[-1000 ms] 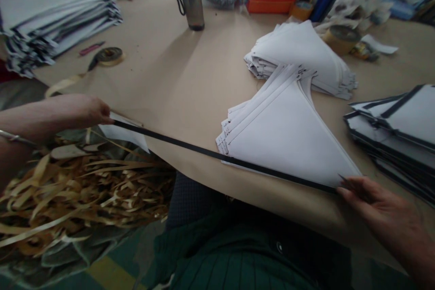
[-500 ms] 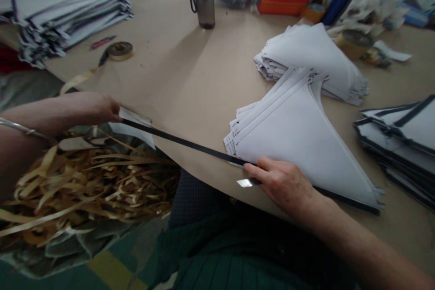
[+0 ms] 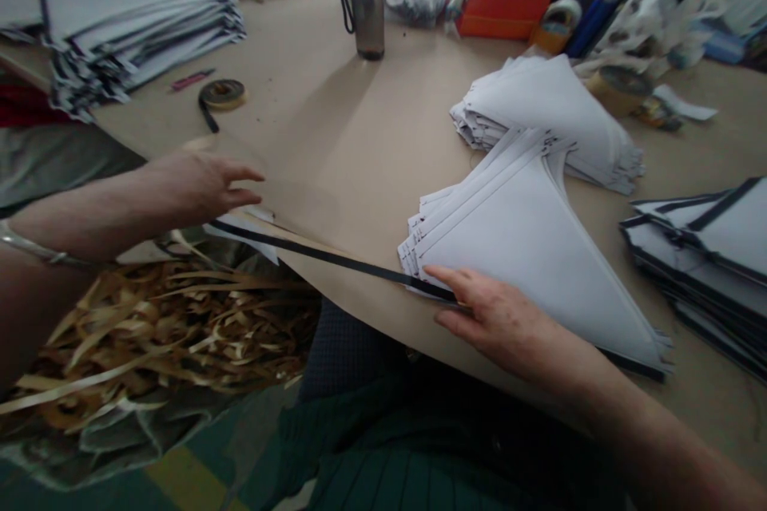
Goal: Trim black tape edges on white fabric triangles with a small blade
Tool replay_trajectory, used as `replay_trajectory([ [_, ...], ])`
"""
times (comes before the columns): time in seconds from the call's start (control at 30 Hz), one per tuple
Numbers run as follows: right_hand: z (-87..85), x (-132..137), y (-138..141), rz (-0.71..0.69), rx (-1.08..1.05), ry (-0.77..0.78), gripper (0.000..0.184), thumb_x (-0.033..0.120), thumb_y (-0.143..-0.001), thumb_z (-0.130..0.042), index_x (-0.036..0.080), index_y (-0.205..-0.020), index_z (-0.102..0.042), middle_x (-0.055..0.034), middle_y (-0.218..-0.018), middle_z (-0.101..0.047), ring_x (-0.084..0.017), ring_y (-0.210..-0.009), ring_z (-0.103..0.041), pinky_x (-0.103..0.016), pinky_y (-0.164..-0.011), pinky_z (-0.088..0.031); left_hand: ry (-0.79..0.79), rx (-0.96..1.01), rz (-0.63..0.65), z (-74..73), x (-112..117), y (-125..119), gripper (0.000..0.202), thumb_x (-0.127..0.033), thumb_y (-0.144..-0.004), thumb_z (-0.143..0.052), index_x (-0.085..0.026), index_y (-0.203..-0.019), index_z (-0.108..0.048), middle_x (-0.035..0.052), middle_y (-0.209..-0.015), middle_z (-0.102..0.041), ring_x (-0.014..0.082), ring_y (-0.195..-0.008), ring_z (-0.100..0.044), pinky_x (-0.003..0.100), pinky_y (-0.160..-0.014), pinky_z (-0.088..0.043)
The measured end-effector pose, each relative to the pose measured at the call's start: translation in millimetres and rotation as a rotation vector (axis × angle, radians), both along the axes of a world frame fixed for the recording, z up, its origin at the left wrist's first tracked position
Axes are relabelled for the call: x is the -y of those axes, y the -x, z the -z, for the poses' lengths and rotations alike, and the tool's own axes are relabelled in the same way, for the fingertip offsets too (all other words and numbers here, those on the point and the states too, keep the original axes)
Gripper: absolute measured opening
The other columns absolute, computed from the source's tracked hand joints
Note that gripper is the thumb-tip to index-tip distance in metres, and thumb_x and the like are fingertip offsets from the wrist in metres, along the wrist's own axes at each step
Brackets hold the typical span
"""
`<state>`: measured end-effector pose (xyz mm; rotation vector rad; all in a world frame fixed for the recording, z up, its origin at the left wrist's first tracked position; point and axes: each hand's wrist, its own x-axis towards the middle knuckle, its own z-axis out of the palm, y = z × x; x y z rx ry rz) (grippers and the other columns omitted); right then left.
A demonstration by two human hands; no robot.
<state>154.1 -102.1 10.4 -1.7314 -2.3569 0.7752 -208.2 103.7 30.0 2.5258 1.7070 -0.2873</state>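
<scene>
All positions refer to the front white stack (image 3: 521,235), a fan of triangular sheets on the brown table (image 3: 329,136).

Far left of the reference stack and behind it lies a black-edged stack (image 3: 144,32). Left of the reference and below table level is a heap of tan strips (image 3: 180,335). The left hand (image 3: 192,185) is above the table edge, left of the reference; its forefinger and thumb are well parted, with nothing seen between them. Left of and behind the reference is a tape roll (image 3: 231,94), its black tail pointing nearer. The black strip (image 3: 335,258) runs from beneath the left hand to the reference's near edge (its left end is out of sight). A bottle (image 3: 367,4) stands upright behind and left of the reference.

The right hand (image 3: 479,307) is at the reference's near left corner, forefinger and thumb parted about the strip; whether the curled fingers hold anything cannot be told. Behind the reference are an orange box (image 3: 506,6) and, closer, the rear white stack (image 3: 539,100). Right of the reference is a second black-edged stack (image 3: 719,227).
</scene>
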Motion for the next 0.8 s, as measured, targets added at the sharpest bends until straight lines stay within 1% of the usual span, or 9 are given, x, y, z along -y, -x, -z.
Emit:
replay_trajectory([
  [0.07,-0.8,1.8,-3.7,0.109,-0.186,0.018,0.030,0.028,-0.090,-0.046,0.022,-0.119,-0.052,-0.0015,-0.085,-0.061,-0.013,-0.071,-0.057,-0.025,-0.065,-0.042,-0.025,0.044,0.215,-2.4,26.9,-32.0,0.042,-0.039,-0.089,-0.042,-0.010,-0.112,-0.062,0.0061,-0.108,-0.063,0.0175,-0.098,-0.055,0.025,-0.089,-0.034],
  [0.1,-0.5,3.4,-4.7,0.163,-0.245,0.012,0.022,0.027,-0.091,-0.043,0.019,-0.108,-0.055,-0.0013,-0.081,-0.061,-0.013,-0.071,-0.056,-0.024,-0.066,-0.042,-0.051,0.105,0.273,-1.8,42.8,-49.8,0.039,-0.036,-0.090,-0.041,-0.011,-0.108,-0.063,0.0079,-0.105,-0.064,0.0179,-0.096,-0.056,0.026,-0.089,-0.036],
  [0.17,1.2,7.0,-3.9,0.223,-0.304,-0.030,0.017,0.023,-0.090,-0.041,0.018,-0.086,-0.056,-0.0016,-0.077,-0.059,-0.013,-0.071,-0.055,-0.024,-0.066,-0.042,0.021,0.256,0.418,3.2,75.6,-86.0,0.033,-0.034,-0.091,-0.042,-0.013,-0.098,-0.066,0.0088,-0.097,-0.066,0.0181,-0.091,-0.059,0.026,-0.083,-0.040],
  [0.23,3.8,10.1,-0.4,0.242,-0.315,-0.078,0.017,0.021,-0.088,-0.044,0.018,-0.077,-0.058,-0.0028,-0.079,-0.060,-0.013,-0.072,-0.055,-0.025,-0.066,-0.041,0.108,0.358,0.468,11.4,103.9,-118.7,0.027,-0.035,-0.091,-0.047,-0.018,-0.101,-0.065,0.0077,-0.096,-0.067,0.0187,-0.091,-0.060,0.028,-0.081,-0.043],
  [0.33,9.2,11.9,6.3,0.282,-0.257,-0.057,0.017,0.022,-0.085,-0.048,0.020,-0.077,-0.063,-0.0023,-0.075,-0.063,-0.014,-0.069,-0.057,-0.025,-0.063,-0.040,0.158,0.325,0.463,21.3,128.5,-152.7,0.026,-0.041,-0.088,-0.052,-0.019,-0.095,-0.065,0.0079,-0.090,-0.066,0.0211,-0.084,-0.061,0.031,-0.073,-0.045],
  [0.47,17.8,9.9,13.8,0.322,-0.196,0.017,0.019,0.026,-0.083,-0.050,0.020,-0.065,-0.056,0.0006,-0.059,-0.059,-0.013,-0.055,-0.051,-0.023,-0.053,-0.034,0.134,0.169,0.401,18.4,132.3,-170.5,0.024,-0.041,-0.085,-0.056,-0.018,-0.087,-0.063,0.0105,-0.088,-0.066,0.0267,-0.085,-0.062,0.035,-0.067,-0.045],
  [0.6,24.3,7.3,18.4,0.319,-0.235,-0.008,0.019,0.025,-0.082,-0.049,0.020,-0.064,-0.051,0.0012,-0.059,-0.057,-0.012,-0.054,-0.050,-0.023,-0.052,-0.032,0.137,0.090,0.421,13.4,126.5,-174.3,0.020,-0.038,-0.084,-0.056,-0.019,-0.086,-0.062,0.0093,-0.087,-0.067,0.0285,-0.084,-0.062,0.036,-0.065,-0.044],
  [0.7,26.2,6.2,20.1,0.320,-0.228,0.001,0.019,0.025,-0.082,-0.049,0.020,-0.063,-0.050,0.0010,-0.059,-0.057,-0.013,-0.055,-0.050,-0.024,-0.052,-0.032,0.123,0.079,0.457,18.2,123.9,-174.5,0.019,-0.038,-0.083,-0.056,-0.020,-0.083,-0.062,0.0086,-0.085,-0.066,0.0268,-0.081,-0.061,0.035,-0.063,-0.042],
  [0.8,27.0,4.9,21.3,0.305,-0.194,-0.002,0.020,0.024,-0.082,-0.048,0.020,-0.063,-0.050,0.0007,-0.058,-0.057,-0.012,-0.054,-0.050,-0.024,-0.053,-0.032,0.089,0.090,0.477,22.9,124.1,-174.1,0.018,-0.037,-0.080,-0.059,-0.020,-0.087,-0.061,0.0082,-0.086,-0.065,0.0262,-0.079,-0.061,0.034,-0.062,-0.042],
])
